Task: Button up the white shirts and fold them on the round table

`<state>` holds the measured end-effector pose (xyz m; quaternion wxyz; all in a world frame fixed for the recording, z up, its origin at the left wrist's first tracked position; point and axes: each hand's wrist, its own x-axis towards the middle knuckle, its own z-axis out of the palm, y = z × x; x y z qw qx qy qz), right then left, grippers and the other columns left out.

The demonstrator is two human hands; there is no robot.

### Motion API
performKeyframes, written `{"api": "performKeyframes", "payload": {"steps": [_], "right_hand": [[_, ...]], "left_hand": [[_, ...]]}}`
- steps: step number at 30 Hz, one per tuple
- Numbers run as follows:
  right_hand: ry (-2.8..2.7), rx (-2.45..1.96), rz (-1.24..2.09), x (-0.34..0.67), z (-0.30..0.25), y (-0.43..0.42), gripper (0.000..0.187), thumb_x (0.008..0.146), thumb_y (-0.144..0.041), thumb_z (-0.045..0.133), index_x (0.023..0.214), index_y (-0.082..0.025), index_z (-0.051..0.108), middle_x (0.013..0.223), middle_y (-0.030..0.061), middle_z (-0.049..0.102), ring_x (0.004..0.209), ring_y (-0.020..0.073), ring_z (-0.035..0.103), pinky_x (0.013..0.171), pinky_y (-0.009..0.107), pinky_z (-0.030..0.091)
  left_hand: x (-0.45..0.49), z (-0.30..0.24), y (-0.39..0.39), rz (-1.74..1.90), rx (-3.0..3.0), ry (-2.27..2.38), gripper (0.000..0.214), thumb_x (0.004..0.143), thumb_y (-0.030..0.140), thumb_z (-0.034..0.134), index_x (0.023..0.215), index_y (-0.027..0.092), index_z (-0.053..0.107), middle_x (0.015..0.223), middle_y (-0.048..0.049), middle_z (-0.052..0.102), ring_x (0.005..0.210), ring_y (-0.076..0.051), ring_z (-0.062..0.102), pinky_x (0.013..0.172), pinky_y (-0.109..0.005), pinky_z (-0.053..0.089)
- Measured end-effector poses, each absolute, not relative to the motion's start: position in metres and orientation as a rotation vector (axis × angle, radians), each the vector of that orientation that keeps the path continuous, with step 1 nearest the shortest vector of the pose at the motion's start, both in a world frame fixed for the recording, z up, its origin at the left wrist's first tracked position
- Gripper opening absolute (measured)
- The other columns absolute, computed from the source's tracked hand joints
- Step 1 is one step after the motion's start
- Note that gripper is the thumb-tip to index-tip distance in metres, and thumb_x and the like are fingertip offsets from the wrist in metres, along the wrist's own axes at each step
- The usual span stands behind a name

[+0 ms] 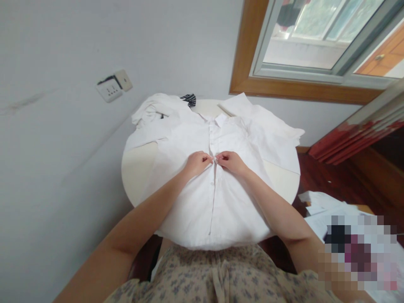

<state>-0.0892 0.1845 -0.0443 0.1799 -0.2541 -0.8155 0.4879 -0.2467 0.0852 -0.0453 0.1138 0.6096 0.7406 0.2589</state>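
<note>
A white button-up shirt (217, 202) lies spread front-up on a small round cream table (135, 168), collar away from me. My left hand (197, 162) and my right hand (230, 161) meet at the button placket in the middle of the chest. Both are closed in a pinch on the placket's edges, fingertips almost touching. The shirt's hem hangs over the table's near edge above my lap.
More white cloth (158, 111) and a dark striped piece (189, 99) lie at the table's back. A wall with a socket (110, 89) is on the left, a window (315, 46) at upper right. Papers (318, 206) lie on the floor to the right.
</note>
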Motion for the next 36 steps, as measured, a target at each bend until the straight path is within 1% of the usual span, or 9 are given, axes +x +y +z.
{"api": "performKeyframes", "payload": {"steps": [6, 11, 15, 21, 25, 30, 33, 36], "right_hand": [[-2.248, -0.725, 1.429, -0.091, -0.050, 0.185, 0.026, 0.072, -0.031, 0.057, 0.088, -0.013, 0.068, 0.067, 0.0008, 0.061, 0.053, 0.0086, 0.049, 0.051, 0.020, 0.038], [-2.255, -0.698, 1.433, -0.090, -0.050, 0.184, 0.026, 0.072, -0.031, 0.057, 0.087, -0.013, 0.068, 0.069, 0.0015, 0.063, 0.053, 0.0086, 0.049, 0.052, 0.020, 0.038], [-2.273, -0.662, 1.434, -0.090, -0.048, 0.184, 0.027, 0.072, -0.031, 0.055, 0.087, -0.013, 0.069, 0.067, 0.0008, 0.062, 0.053, 0.0085, 0.048, 0.052, 0.020, 0.037], [-2.294, -0.622, 1.502, -0.088, -0.044, 0.184, 0.030, 0.075, -0.031, 0.052, 0.090, -0.012, 0.069, 0.063, -0.0005, 0.060, 0.053, 0.0089, 0.048, 0.051, 0.020, 0.036], [-2.282, -0.585, 1.606, -0.088, -0.043, 0.186, 0.030, 0.078, -0.032, 0.051, 0.092, -0.013, 0.069, 0.065, 0.0002, 0.061, 0.055, 0.0086, 0.050, 0.053, 0.020, 0.041], [-2.132, -0.606, 1.891, -0.089, -0.045, 0.193, 0.026, 0.077, -0.033, 0.059, 0.094, -0.015, 0.067, 0.084, 0.0047, 0.067, 0.073, 0.0110, 0.061, 0.060, 0.020, 0.050], [-2.107, -0.592, 1.931, -0.091, -0.048, 0.195, 0.025, 0.072, -0.029, 0.065, 0.092, -0.015, 0.068, 0.081, 0.0040, 0.068, 0.076, 0.0124, 0.062, 0.060, 0.021, 0.052], [-2.095, -0.615, 1.900, -0.093, -0.051, 0.196, 0.024, 0.068, -0.027, 0.067, 0.090, -0.015, 0.068, 0.076, 0.0029, 0.067, 0.074, 0.0136, 0.063, 0.056, 0.020, 0.053]], "left_hand": [[-0.249, -0.047, 0.086, 0.771, 1.827, 2.146, 0.029, 0.084, 0.032, 0.045, 0.078, 0.020, 0.071, 0.077, -0.0021, 0.064, 0.073, -0.014, 0.056, 0.066, -0.024, 0.040], [-0.249, -0.046, 0.086, 0.736, 1.787, 2.120, 0.027, 0.083, 0.031, 0.046, 0.077, 0.020, 0.070, 0.079, -0.0016, 0.065, 0.075, -0.014, 0.057, 0.068, -0.024, 0.040], [-0.248, -0.045, 0.086, 0.732, 1.752, 2.140, 0.027, 0.083, 0.031, 0.046, 0.077, 0.021, 0.070, 0.082, -0.0017, 0.066, 0.078, -0.015, 0.058, 0.070, -0.025, 0.041], [-0.248, -0.046, 0.086, 0.706, 1.779, 2.150, 0.029, 0.083, 0.034, 0.046, 0.079, 0.021, 0.071, 0.081, -0.0017, 0.066, 0.078, -0.015, 0.058, 0.070, -0.025, 0.041], [-0.248, -0.047, 0.086, 0.705, 1.791, 2.152, 0.029, 0.084, 0.034, 0.045, 0.078, 0.022, 0.071, 0.082, -0.0018, 0.066, 0.080, -0.015, 0.058, 0.073, -0.025, 0.041], [-0.247, -0.046, 0.086, 0.705, 1.811, 2.160, 0.029, 0.084, 0.032, 0.043, 0.080, 0.022, 0.070, 0.082, -0.0020, 0.066, 0.080, -0.015, 0.057, 0.074, -0.026, 0.041], [-0.247, -0.045, 0.085, 0.709, 1.822, 2.158, 0.030, 0.084, 0.035, 0.043, 0.078, 0.021, 0.069, 0.079, -0.0022, 0.064, 0.076, -0.015, 0.056, 0.070, -0.026, 0.041], [-0.247, -0.045, 0.085, 0.713, 1.841, 2.148, 0.029, 0.084, 0.034, 0.043, 0.075, 0.021, 0.068, 0.075, -0.0017, 0.062, 0.075, -0.015, 0.055, 0.069, -0.026, 0.040]]}}
